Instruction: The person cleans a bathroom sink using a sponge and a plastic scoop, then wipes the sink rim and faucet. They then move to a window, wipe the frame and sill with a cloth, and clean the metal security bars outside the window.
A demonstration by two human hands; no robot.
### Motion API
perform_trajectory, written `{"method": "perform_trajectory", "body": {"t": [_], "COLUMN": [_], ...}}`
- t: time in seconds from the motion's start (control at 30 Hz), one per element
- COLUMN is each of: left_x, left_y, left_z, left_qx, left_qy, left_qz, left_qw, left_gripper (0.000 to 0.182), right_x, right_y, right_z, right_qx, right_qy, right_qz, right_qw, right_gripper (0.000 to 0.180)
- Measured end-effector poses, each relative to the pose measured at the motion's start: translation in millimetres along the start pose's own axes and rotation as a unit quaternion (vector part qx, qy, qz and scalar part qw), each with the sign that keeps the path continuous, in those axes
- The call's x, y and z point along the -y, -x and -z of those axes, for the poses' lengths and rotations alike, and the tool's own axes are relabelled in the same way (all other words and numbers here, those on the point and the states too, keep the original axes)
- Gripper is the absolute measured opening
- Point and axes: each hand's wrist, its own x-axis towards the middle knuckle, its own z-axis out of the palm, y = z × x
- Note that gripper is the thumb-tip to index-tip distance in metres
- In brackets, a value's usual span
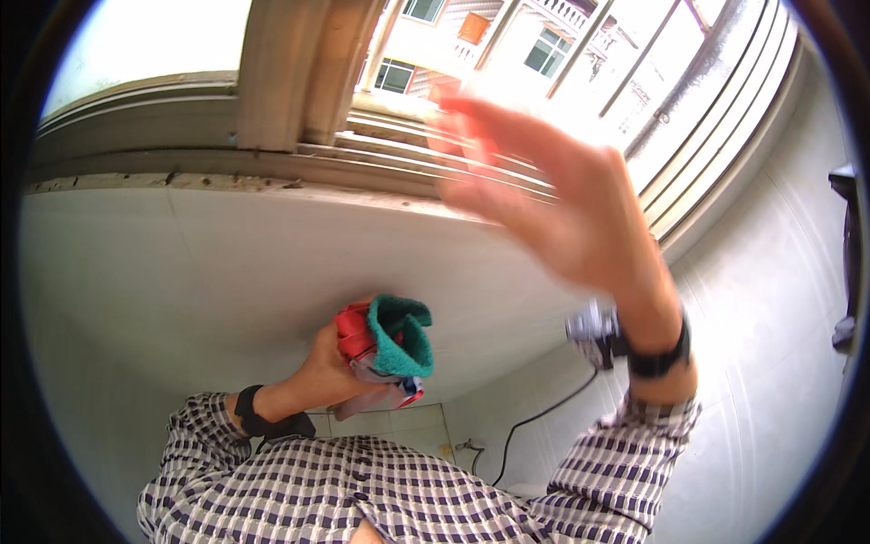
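My left hand [327, 364] grips a bundle in front of the tiled wall below the window. The bundle has a curled green scouring pad [391, 343], a red piece [353, 332] that may be cloth or plastic, and a crumpled wrapper [410, 390] under the pad. Much of the bundle is hidden by my fingers and the pad. My right hand [544, 183] is raised before the sliding window track [394, 153], blurred by motion. Its fingers look spread, with nothing visible between them. The blur hides whether it touches the frame.
Dirt specks dot the window sill [224, 182]. Bars [578, 51] cross the open window side, with a building beyond. A device [593, 333] is strapped to my right wrist, and a black cable [537, 416] hangs near it. A tap [467, 445] is low on the wall.
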Motion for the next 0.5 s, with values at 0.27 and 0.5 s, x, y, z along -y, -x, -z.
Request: {"method": "perform_trajectory", "body": {"t": [0.27,0.5], "left_x": [7.5,5.2], "left_y": [1.7,-8.9], "left_z": [-23.6,-43.2], "left_qx": [0.023,0.056], "left_qy": [0.088,0.218], "left_qz": [0.1,0.158], "left_qw": [0.991,0.962], "left_gripper": [0.05,0.041], "right_x": [26.6,25.8], "right_y": [183.9,197.4], "right_z": [-74.8,-84.5], "right_qx": [-0.138,-0.204], "right_qy": [-0.277,-0.337], "right_qz": [-0.308,-0.393], "right_qw": [0.9,0.831], "right_gripper": [0.047,0.044]}}
